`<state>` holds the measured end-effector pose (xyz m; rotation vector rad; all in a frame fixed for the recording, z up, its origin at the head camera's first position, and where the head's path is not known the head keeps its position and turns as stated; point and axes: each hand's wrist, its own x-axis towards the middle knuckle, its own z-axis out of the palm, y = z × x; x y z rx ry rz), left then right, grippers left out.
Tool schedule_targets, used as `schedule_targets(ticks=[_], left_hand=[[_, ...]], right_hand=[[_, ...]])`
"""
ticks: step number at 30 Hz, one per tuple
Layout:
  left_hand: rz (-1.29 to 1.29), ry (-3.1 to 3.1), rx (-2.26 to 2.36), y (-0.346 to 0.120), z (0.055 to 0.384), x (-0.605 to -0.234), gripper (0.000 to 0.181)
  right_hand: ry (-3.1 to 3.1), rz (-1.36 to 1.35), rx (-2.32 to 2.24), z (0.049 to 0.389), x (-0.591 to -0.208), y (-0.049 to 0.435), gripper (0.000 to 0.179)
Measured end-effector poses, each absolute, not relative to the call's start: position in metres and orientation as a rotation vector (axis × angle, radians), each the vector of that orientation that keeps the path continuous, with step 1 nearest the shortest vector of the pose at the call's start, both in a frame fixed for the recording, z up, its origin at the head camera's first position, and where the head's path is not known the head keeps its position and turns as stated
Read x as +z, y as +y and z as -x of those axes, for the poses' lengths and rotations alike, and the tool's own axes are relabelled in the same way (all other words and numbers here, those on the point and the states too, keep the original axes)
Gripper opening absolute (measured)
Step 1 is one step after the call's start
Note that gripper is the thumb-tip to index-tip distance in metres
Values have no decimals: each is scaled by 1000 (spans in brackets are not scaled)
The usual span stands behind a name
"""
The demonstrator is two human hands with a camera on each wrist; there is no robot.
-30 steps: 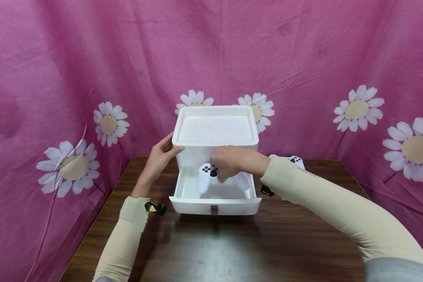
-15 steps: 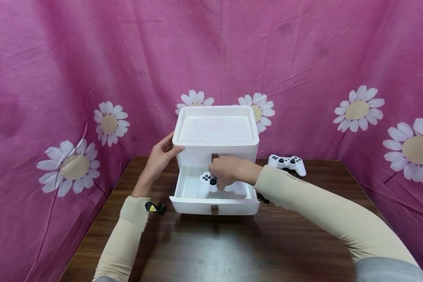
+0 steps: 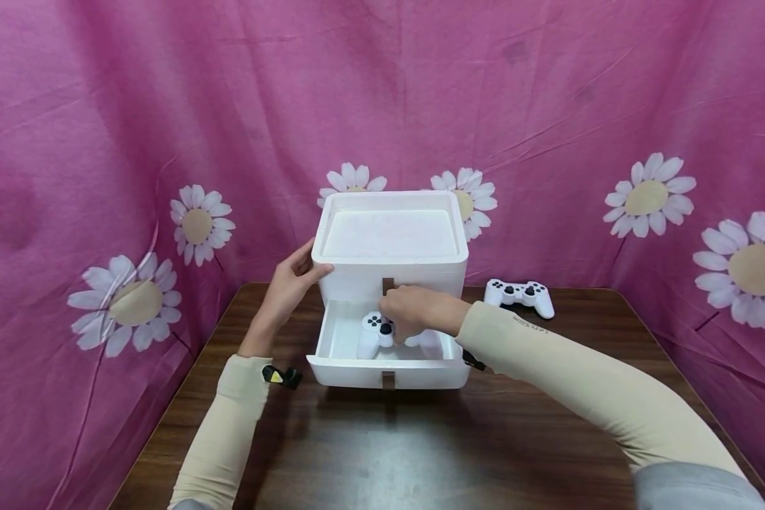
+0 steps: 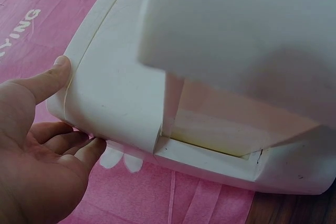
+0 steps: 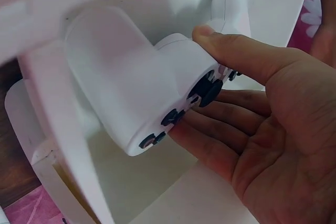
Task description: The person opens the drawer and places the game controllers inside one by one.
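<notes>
A white two-drawer storage box (image 3: pixel 350 278) stands on the table, its lower drawer (image 3: pixel 353 374) pulled out. My left hand (image 3: pixel 288 287) grips the box's upper left front corner; in the left wrist view the thumb (image 4: pixel 46 81) lies on the box and the fingers bend along its side. Inside the open drawer sits a white game controller (image 3: pixel 368 343) with black buttons and sticks. My right hand (image 3: pixel 417 309) holds it at its middle, hiding part of it in the head view. In the right wrist view, the thumb and fingers pinch the controller (image 5: pixel 118 72) from opposite sides.
Another white game controller (image 3: pixel 519 296) lies on the dark wooden table (image 3: pixel 548 397), to the right of the box. Behind everything hangs a pink cloth (image 3: pixel 382 85) with daisies. The closed upper drawer has a brown tab (image 3: pixel 388 285).
My right hand has lowered the game controller further into the drawer, toward its front. The sleeve has shifted, uncovering the other controller. My left hand keeps its place.
</notes>
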<state>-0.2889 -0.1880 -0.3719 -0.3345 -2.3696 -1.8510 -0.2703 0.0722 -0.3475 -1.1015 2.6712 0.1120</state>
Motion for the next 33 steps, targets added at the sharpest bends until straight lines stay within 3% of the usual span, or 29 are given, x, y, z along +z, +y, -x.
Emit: schedule_targets(ticks=[9,17,25,33], left_hand=[[336,-2369,-1861,-188,289,-372,76],[334,-2362,-1862,-187,288,-372,77],[334,-2358,-1865,-187,288,-372,79],[336,-2358,-1867,-187,288,-373,79]], right_hand=[[2657,1087,100,269,-344,77,35],[2682,1238,69,261,-325,93,20],[2768,1410,-76,242,-309,112,7],[2840,1540,-332,213,-313,125,13]])
